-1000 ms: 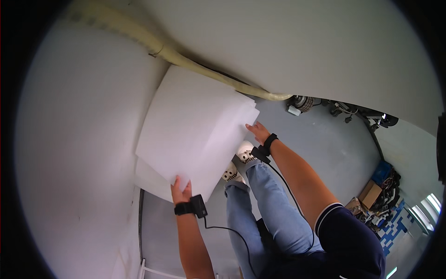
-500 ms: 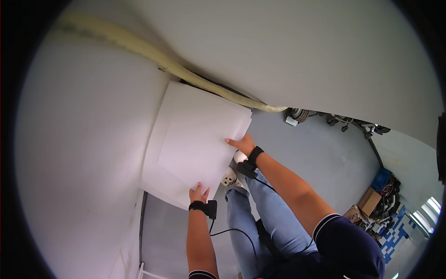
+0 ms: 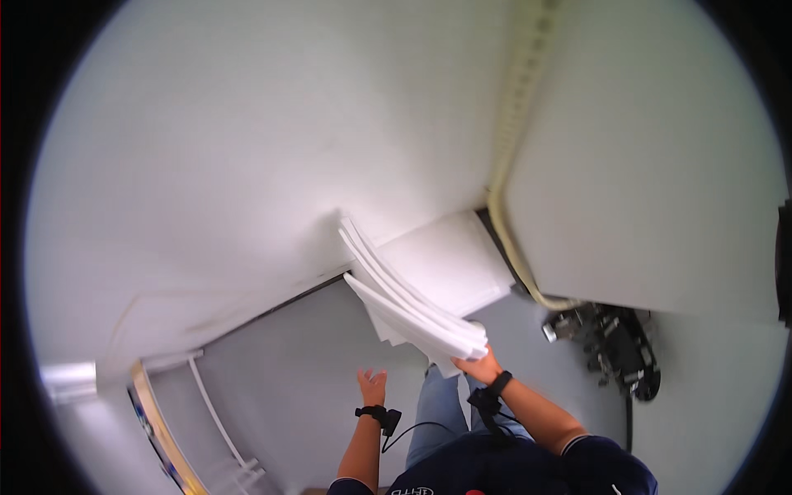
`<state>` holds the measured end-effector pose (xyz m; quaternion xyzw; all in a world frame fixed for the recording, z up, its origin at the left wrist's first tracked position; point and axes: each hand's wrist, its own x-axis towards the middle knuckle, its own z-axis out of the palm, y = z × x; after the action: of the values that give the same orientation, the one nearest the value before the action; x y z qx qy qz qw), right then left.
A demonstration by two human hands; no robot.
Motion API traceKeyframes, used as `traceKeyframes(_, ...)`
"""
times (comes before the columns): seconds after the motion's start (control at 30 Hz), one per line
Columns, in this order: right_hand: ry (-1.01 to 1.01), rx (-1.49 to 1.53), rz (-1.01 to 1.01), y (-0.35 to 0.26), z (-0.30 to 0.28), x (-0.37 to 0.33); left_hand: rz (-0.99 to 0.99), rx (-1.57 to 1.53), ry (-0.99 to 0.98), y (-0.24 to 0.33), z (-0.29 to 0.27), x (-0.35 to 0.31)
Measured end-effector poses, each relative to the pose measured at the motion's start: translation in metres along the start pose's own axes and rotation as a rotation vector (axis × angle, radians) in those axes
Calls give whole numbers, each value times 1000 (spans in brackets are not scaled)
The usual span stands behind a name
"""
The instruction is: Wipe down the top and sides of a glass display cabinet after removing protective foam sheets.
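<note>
Several large white sheets point(image 3: 417, 301), thin and bendy like foam, hang in a loose curved bundle in front of me. My right hand point(image 3: 483, 363) grips the bundle at its near right end; part of its fingers is hidden by the sheets. At the far left the bundle's end reaches up against the white wall. My left hand point(image 3: 373, 386) is off the sheets, its fingers spread and nothing in it. Behind the bundle, more white sheeting point(image 3: 450, 256) leans in the corner, partly covered by the held sheets.
A pale yellow ribbed hose point(image 3: 510, 214) runs down the corner. Dark wheeled equipment point(image 3: 619, 346) stands at right on the grey floor point(image 3: 289, 371). A white frame point(image 3: 216, 404) and a yellow-edged panel point(image 3: 165, 429) are at lower left.
The view has swung left. My left hand has let go of the sheets. The right hand has pulled a bundle away from the sheets in the corner, and it now stands bent, edge-on.
</note>
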<state>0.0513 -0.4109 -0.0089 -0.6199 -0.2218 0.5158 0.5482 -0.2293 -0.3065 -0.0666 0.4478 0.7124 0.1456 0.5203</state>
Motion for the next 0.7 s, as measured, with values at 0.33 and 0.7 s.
traceKeyframes(0.33, -1087, -596, -780, -127, 125, -43, 360, -112, 421, -119, -95, -130)
traceKeyframes(0.7, -1656, 222, -173, -149, 325, -184, 462, -1233, 1395, -242, -202, -394)
